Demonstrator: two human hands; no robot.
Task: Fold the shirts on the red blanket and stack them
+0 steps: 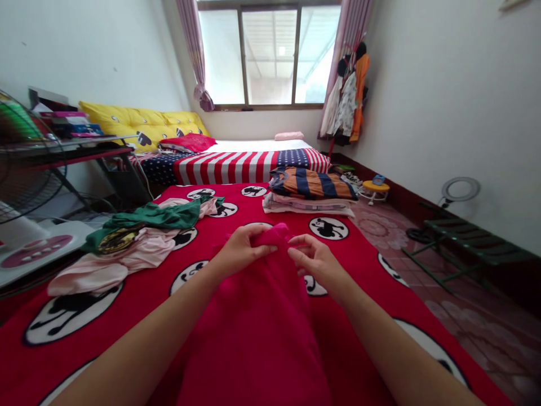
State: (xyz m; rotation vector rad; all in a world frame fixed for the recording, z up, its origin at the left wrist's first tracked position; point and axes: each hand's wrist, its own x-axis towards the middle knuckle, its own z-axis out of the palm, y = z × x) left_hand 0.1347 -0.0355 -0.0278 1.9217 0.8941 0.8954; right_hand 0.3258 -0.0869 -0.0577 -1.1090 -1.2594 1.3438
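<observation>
The left hand [240, 249] was closed over the far end of a magenta soft-fabric garment [257, 321], its fingers curled into the bunched cloth. The right hand [316, 260] pinched the same end from the other side, fingertips nearly meeting the left's. The garment lay in front of the person on a red blanket with black-and-white round motifs [363, 265]. Its long axis ran straight away from the person toward the window [270, 53], with the gathered end pointing that way.

On the blanket to the left sat a loose heap of green and pale pink clothes [139, 237]. To the far right was a folded stack topped by an orange-and-navy striped cloth [310, 192]. Beyond these lay a stars-and-stripes bedcover [236, 164] and yellow cushions [139, 123] against the wall. Clothes hung on a rack [349, 96] beside the pink curtain [192, 45]. A wire-guarded fan [21, 163] stood at the left edge.
</observation>
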